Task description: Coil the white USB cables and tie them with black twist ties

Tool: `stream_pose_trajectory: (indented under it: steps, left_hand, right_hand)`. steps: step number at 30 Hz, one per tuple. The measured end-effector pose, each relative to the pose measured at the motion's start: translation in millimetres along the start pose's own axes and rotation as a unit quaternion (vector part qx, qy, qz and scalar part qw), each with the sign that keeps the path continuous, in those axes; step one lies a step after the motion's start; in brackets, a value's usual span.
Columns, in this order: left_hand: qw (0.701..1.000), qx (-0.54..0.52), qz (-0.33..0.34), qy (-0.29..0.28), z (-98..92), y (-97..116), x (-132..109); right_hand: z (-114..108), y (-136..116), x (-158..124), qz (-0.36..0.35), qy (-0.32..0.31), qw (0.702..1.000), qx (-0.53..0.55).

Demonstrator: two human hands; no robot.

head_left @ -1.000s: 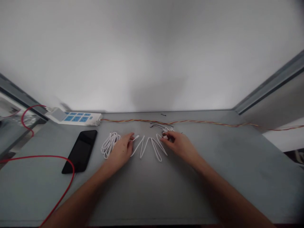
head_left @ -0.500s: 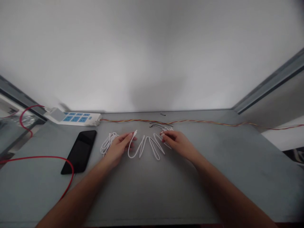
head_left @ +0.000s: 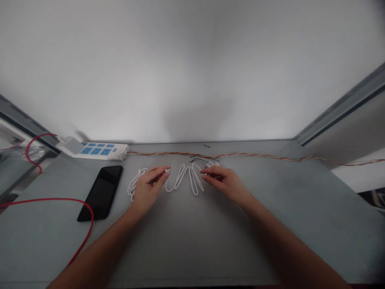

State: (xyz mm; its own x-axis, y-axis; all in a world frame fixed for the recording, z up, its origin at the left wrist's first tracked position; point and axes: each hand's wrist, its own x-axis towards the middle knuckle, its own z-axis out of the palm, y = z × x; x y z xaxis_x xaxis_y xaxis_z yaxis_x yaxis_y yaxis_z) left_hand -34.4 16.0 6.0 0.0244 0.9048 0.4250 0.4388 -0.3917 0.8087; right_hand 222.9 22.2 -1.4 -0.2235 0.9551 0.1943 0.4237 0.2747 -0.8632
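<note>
A white charging cable lies in zigzag bends on the grey table, between my two hands. My left hand pinches one of its ends, a small white plug, between thumb and fingertips. The cable's other end, with its connector mostly covered, is in the closed fingertips of my right hand. A coiled white cable rests partly behind my left hand. Beyond my right hand, part of another white cable shows beside thin black wire ties.
A black phone lies at the left, with a red cable looping across its lower edge. A white power strip with blue sockets holds a charger. Twisted coloured wires run along the back, before a white wall.
My left hand has turned its cable end, so the plug now sits between thumb and fingers. The cable's bends have shifted slightly. My right hand has adjusted its fingers around the connector.
</note>
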Motion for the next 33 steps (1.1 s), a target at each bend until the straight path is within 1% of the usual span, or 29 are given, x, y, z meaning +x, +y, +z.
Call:
stream_pose_trajectory:
  steps: [3, 6, 10, 14, 18, 21, 25, 29, 33]
  left_hand:
    - [0.995, 0.051, 0.086, -0.007, -0.3, 4.2, -3.1]
    - [0.986, 0.074, 0.148, -0.010, 0.9, 8.3, -5.6]
    - [0.976, 0.086, 0.202, -0.007, 2.5, 10.7, -7.5]
    - [0.963, 0.085, 0.255, -0.004, 2.8, 8.5, -6.7]
    - [0.963, 0.079, 0.258, -0.013, 2.7, 7.2, -6.1]
    - [0.968, 0.075, 0.240, -0.019, 2.6, 9.0, -7.3]
    - [0.975, 0.073, 0.208, -0.031, 2.7, 11.7, -9.1]
    - [0.975, 0.074, 0.206, -0.039, 3.0, 12.7, -9.3]
    - [0.974, 0.072, 0.210, -0.043, 2.9, 13.6, -9.9]
  right_hand:
    - [1.0, -0.1, -0.9, -0.036, -0.032, 0.999, 0.004]
    - [1.3, -1.8, -1.6, -0.055, -0.060, 0.997, -0.007]
    - [1.8, -4.7, -2.1, -0.078, -0.053, 0.995, -0.026]
    - [1.5, -8.1, -2.3, -0.104, -0.040, 0.993, -0.046]
    - [0.9, -8.6, -2.1, -0.148, -0.035, 0.987, -0.047]
    - [0.8, -8.5, -2.1, -0.181, -0.031, 0.981, -0.066]
    - [1.8, -8.3, -2.6, -0.197, -0.024, 0.977, -0.083]
    - [4.3, -4.4, -3.2, -0.208, -0.007, 0.974, -0.094]
    - [5.7, -3.7, -4.1, -0.204, 0.008, 0.972, -0.114]
